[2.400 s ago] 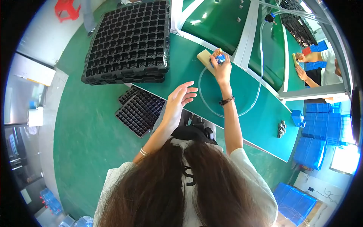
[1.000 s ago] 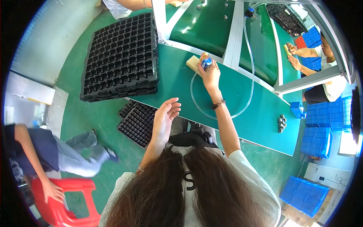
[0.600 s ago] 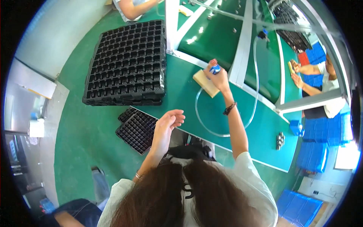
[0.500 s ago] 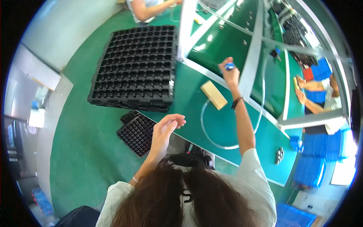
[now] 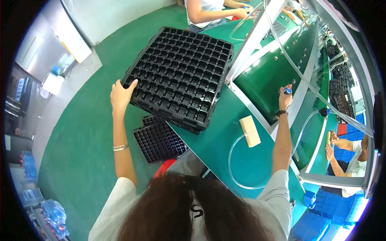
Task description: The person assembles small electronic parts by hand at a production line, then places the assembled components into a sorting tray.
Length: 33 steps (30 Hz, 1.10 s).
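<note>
My left hand is at the left near corner of a stack of black plastic trays with rows of square pockets. Its thumb lies on the top rim, with the fingers down the outer side. My right hand is stretched over the green conveyor belt, closed around a small blue object. The hand hides most of that object, so its kind does not show. Small metallic pieces lie on the belt close to this hand.
A cream block with a clear tube sits on the green table. Smaller black trays are below the table edge. White frame posts border the belt. Co-workers' hands show at the far side and right.
My left hand has moved left and taken hold of the tray stack's corner. My right hand remains over the belt with the blue object. The whole view has turned.
</note>
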{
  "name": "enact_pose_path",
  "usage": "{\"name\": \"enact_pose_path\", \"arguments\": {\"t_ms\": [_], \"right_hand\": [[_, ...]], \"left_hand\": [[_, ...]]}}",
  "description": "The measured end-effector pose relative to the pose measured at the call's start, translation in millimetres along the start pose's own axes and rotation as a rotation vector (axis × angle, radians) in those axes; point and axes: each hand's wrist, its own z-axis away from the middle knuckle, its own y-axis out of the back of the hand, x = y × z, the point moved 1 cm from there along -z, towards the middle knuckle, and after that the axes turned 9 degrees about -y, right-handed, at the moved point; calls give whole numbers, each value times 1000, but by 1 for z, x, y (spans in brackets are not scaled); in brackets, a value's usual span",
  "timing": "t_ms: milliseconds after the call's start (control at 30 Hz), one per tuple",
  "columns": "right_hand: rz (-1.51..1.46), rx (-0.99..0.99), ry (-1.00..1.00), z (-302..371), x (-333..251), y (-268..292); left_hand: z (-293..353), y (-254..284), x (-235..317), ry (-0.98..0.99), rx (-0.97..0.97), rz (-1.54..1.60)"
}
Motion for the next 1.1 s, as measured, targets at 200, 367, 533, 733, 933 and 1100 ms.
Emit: {"name": "enact_pose_path", "arguments": {"t_ms": [200,367,533,733,933,1100], "right_hand": [[-85,110,63,8,-21,26],[-188,118,97,55,-53,69],[-486,-18,139,101,-60,97],[-880,-171,197,137,-61,122],[-831,-158,228,160,-77,159],[-776,-74,257,165,-73,180]], "left_hand": [[-18,24,-19,-75,278,408],[-11,127,-28,-232,676,1186],[55,277,-43,-298,948,1009],[123,388,-114,-397,890,558],[142,349,-62,-655,281,178],[143,238,-50,-511,-308,276]]}}
